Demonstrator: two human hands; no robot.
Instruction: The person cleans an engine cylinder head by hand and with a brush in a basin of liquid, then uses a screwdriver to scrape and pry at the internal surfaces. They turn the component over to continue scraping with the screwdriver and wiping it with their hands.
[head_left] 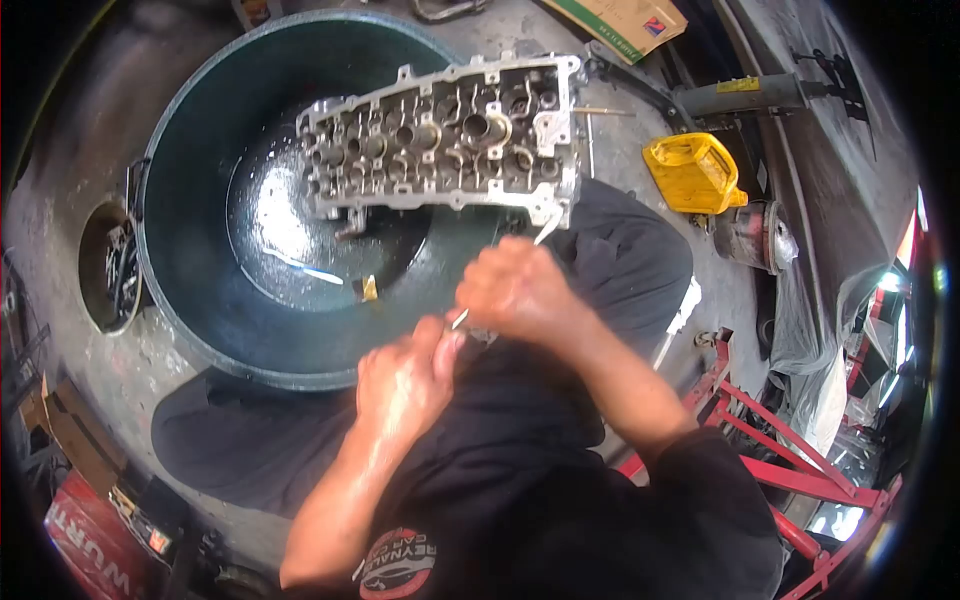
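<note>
A metal cylinder head (410,188) rests over the right side of a large dark green tub (180,300), its valve side facing up. Just below its right end, my right hand (520,292) is closed in a fist around a thin, pale rod (546,231), whose tip sticks out toward the casting. My left hand (405,375) is closed lower down, thumb and fingers pinched near the rod's other end, which shows between the two hands. What kind of tool the rod is cannot be made out. Inside the tub lies a light-handled, brush-like item (368,289) in shiny dark liquid.
A yellow jug (695,172) and a metal can (755,238) stand on the right. Left of the tub sits a round container (110,265) of metal parts. A red metal frame (800,478) is at lower right, cardboard (625,22) at the top.
</note>
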